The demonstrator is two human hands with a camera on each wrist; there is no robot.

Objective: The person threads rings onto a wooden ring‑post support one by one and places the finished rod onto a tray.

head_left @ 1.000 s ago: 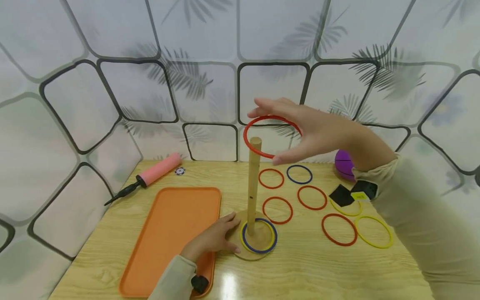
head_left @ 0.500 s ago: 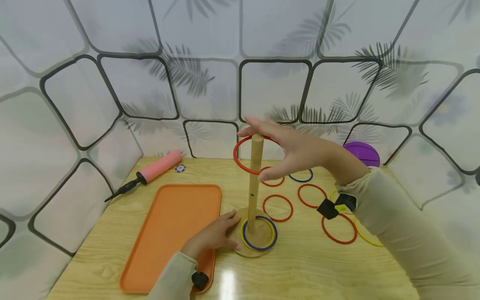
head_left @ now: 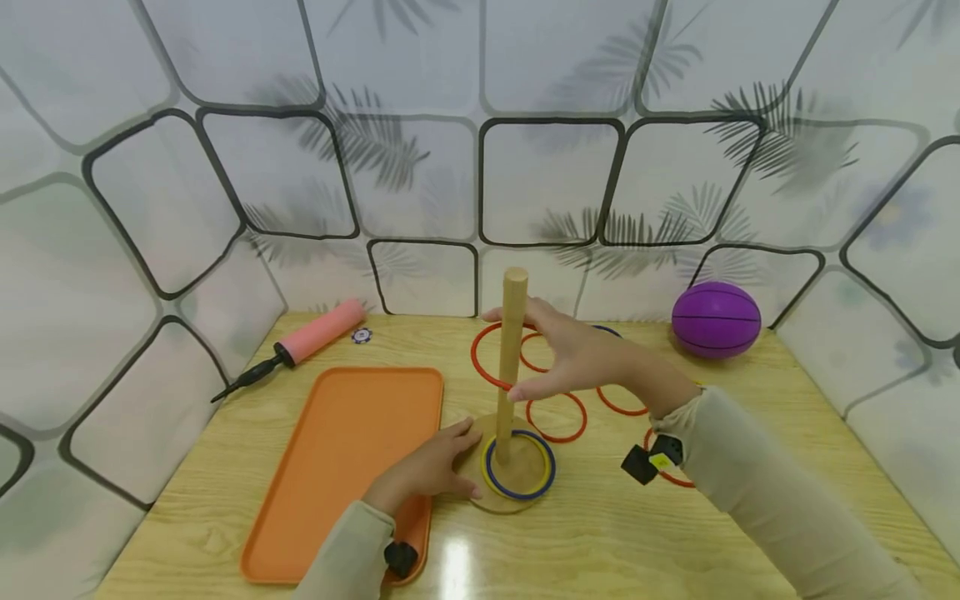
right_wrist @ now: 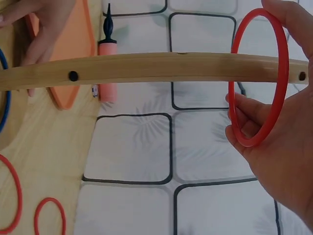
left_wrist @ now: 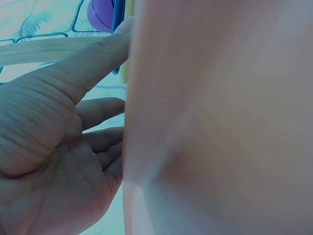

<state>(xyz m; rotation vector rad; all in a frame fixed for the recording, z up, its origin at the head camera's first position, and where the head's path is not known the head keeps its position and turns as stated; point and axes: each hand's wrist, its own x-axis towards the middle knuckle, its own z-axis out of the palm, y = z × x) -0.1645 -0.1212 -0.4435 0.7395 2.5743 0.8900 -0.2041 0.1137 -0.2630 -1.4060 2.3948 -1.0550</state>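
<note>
A wooden post [head_left: 512,333] stands upright on a round wooden base [head_left: 519,473]. My right hand [head_left: 581,354] holds a red ring [right_wrist: 282,73] between thumb and fingers. That ring encircles the post's upper part, with the post top sticking out above it. Around the post's foot, a blue ring [head_left: 553,467] and a yellow ring [head_left: 486,477] lie on the base. My left hand [head_left: 423,475] rests at the base's left edge, fingers and thumb spread and fairly straight. In the left wrist view, a large blurred surface hides much of the scene.
Several loose rings lie right of the post, among them a red ring [head_left: 585,421]; my right arm covers some. A purple ball [head_left: 716,321] sits at the back right. An orange tray [head_left: 352,458] lies left, with a pink pump [head_left: 322,332] and a chip [head_left: 362,336] behind it.
My right hand has come down and slightly left with the red ring, from above the post's top to around its shaft. The left hand has stayed at the base.
</note>
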